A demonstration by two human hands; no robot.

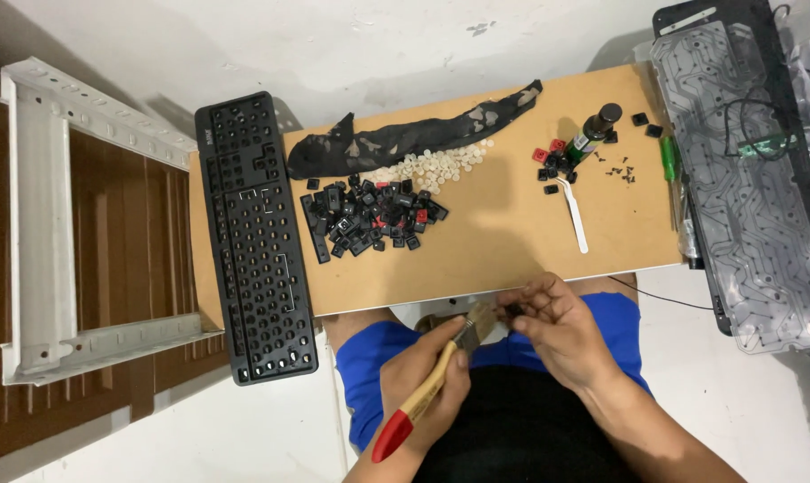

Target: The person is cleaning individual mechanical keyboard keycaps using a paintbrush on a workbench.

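Two hands work just below the near edge of the worktop (512, 241), over the person's lap. The left hand (423, 380) has its fingers (454, 358) clenched round the pale wooden handle of a brush (427, 389), whose tip is red and whose bristles point up toward the other hand. The right hand (557, 326) has its fingers (526, 300) pinched tight on a small dark keycap (513, 311), held right at the bristles.

Beyond the hands, on the smooth tan worktop, lies a loose heap of black keycaps (374, 219) with one or two red ones among them. Just past the heap sit a scatter of small whitish rubber domes (436, 165) and a crumpled dark cloth (414, 134). Left of the heap, a black keyboard frame (255, 237) stripped of its keys overhangs the worktop. Right of the heap lie white plastic tweezers (573, 216), a dark bottle (593, 132) and tiny screws (620, 168). Furthest right rests a translucent circuit membrane (745, 179).
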